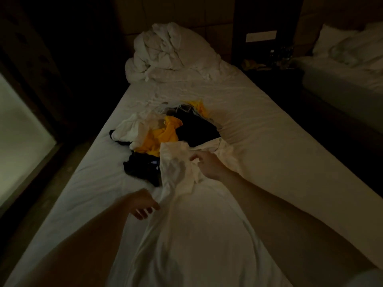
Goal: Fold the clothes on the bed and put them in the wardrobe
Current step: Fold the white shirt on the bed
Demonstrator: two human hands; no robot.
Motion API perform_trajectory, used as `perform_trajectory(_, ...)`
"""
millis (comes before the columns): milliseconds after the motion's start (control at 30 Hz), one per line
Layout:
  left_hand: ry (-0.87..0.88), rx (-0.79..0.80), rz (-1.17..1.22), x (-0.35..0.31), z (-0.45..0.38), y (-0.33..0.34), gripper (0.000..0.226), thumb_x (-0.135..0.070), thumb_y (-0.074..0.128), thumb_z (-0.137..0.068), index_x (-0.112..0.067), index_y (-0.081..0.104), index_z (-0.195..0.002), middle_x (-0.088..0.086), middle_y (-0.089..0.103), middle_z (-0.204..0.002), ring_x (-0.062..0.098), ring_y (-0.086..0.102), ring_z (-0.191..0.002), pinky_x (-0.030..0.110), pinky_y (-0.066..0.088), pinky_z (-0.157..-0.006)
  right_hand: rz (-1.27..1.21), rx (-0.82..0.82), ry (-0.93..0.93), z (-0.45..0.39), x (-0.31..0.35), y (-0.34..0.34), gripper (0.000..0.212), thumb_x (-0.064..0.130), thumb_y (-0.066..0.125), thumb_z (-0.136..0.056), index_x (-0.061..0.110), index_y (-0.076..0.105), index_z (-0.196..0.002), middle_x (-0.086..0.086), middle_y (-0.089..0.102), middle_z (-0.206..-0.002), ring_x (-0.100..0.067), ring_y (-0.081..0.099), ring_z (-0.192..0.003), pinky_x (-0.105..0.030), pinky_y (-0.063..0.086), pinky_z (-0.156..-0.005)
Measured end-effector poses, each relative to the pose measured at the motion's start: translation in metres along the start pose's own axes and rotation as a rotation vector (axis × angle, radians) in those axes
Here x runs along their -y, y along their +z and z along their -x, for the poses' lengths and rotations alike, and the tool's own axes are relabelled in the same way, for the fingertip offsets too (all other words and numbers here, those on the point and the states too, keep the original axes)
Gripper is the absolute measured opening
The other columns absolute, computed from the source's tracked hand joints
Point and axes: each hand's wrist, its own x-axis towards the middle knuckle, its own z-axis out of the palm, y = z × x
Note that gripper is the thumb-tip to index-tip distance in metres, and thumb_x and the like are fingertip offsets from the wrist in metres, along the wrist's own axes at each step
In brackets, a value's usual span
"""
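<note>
- The bed (259, 129) fills most of the dim view, covered by a white sheet and running away from the camera toward a dark headboard.
- A second bed (348, 65) with white bedding stands at the far right, well apart across a dark gap.
- A white garment (186, 235) lies spread along the near part of the bed, between the two bare forearms, its far end gathered and lifted near the clothes pile.
- A crumpled white duvet (170, 52) is heaped at the head of the bed.
- The pile of clothes (165, 133) sits mid-bed, unfolded: a yellow piece (159, 137) in the middle, a black piece (196, 127) to its right, a white piece (130, 129) to its left, and another dark piece (143, 168) at the near edge, touching the white garment.
- A dark nightstand (267, 65) between the beds carries small items too dim to tell.
- The right hand (209, 164) holds the raised far end of the white garment, its fingers curled into the bunched cloth.
- The left hand (143, 204) is at the garment's left edge, fingers loosely bent; it is blurred, and whether they pinch the cloth cannot be told.
</note>
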Motion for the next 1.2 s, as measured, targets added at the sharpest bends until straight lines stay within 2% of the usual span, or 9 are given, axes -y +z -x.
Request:
perform_trajectory(200,0.085,-0.002,-0.048,0.035,0.037,0.056,0.042,-0.032,0.081,-0.076,-0.004,0.06,-0.1,0.006,0.066,-0.084,0.017,0.068,-0.067,0.025,0.052,-0.059,0.223,-0.093,0.29,0.094,-0.042,-0.017,0.04,-0.002,0.044,-0.088,0.011,0.056,-0.124,-0.011,0.059,-0.128,-0.029,0.056,-0.117,-0.033,0.047,-0.095)
perform_trajectory(267,0.115,-0.155,-0.235,0.044,0.049,0.073,0.05,-0.041,0.084,-0.069,-0.008,0.057,-0.096,0.008,0.063,-0.095,0.024,0.067,-0.09,0.029,0.05,-0.069,0.373,-0.035,0.5,0.136,-0.067,-0.021,0.047,0.011,0.049,-0.092,0.011,0.041,-0.138,-0.015,0.05,-0.137,-0.034,0.051,-0.123,-0.036,0.045,-0.096)
perform_trajectory(400,0.12,-0.32,-0.378,0.062,0.077,0.108,0.087,-0.044,0.079,-0.073,-0.006,0.035,-0.138,0.017,0.044,-0.139,0.033,0.046,-0.128,0.038,0.043,-0.098,0.566,-0.001,0.744,0.21,-0.093,-0.002,0.062,0.037,0.053,-0.095,0.008,0.029,-0.145,-0.015,0.039,-0.144,-0.036,0.043,-0.131,-0.039,0.039,-0.104)
perform_trajectory(600,0.038,-0.213,-0.313,0.089,0.097,0.126,0.089,-0.046,0.074,-0.078,-0.004,0.031,-0.144,0.017,0.04,-0.146,0.031,0.044,-0.131,0.038,0.04,-0.105,0.392,-0.022,0.784,0.268,-0.101,0.006,0.073,0.057,0.068,-0.076,0.013,0.05,-0.131,-0.009,0.058,-0.127,-0.028,0.059,-0.111,-0.034,0.049,-0.09)
perform_trajectory(800,0.217,-0.254,-0.291,0.081,0.128,0.122,0.088,-0.039,0.078,-0.078,-0.009,0.03,-0.146,0.013,0.036,-0.147,0.029,0.04,-0.132,0.035,0.044,-0.099,0.392,0.064,0.535,0.29,-0.086,-0.001,0.055,0.035,0.071,-0.08,0.015,0.046,-0.125,-0.011,0.056,-0.125,-0.028,0.057,-0.105,-0.037,0.051,-0.085)
perform_trajectory(933,0.299,-0.186,-0.151,0.061,0.144,0.13,0.077,-0.053,0.078,-0.073,-0.012,0.049,-0.132,0.011,0.058,-0.126,0.026,0.066,-0.099,0.036,0.058,-0.074,0.367,-0.05,0.452,0.287,-0.057,0.005,0.045,0.036,0.072,-0.079,0.015,0.049,-0.111,-0.009,0.059,-0.115,-0.027,0.059,-0.098,-0.038,0.053,-0.083)
perform_trajectory(1000,0.22,-0.006,0.016,0.052,0.156,0.135,0.068,-0.055,0.074,-0.076,-0.008,0.053,-0.121,0.013,0.064,-0.111,0.029,0.072,-0.077,0.036,0.061,-0.064,0.185,-0.088,0.468,0.283,-0.036,0.013,0.05,0.043,0.073,-0.081,0.013,0.051,-0.114,-0.002,0.056,-0.109,-0.029,0.063,-0.098,-0.036,0.054,-0.076)
perform_trajectory(1067,0.159,0.125,0.126,0.048,0.165,0.137,0.06,-0.048,0.069,-0.084,0.001,0.057,-0.117,0.017,0.066,-0.108,0.036,0.072,-0.077,0.04,0.061,-0.063,-0.133,-0.056,0.518,0.278,-0.018,0.023,0.036,0.039,0.064,-0.09,0.008,0.055,-0.107,-0.005,0.06,-0.108,-0.035,0.071,-0.084,-0.041,0.06,-0.071)
perform_trajectory(1200,0.208,0.126,0.125,0.058,0.164,0.14,0.028,-0.013,0.059,-0.093,0.003,0.06,-0.116,0.019,0.069,-0.103,0.039,0.071,-0.086,0.035,0.059,-0.056,-0.396,-0.057,0.511,0.277,-0.007,0.04,0.021,0.013,0.043,-0.1,0.005,0.058,-0.113,-0.013,0.059,-0.114,-0.043,0.071,-0.07,-0.052,0.061,-0.066)
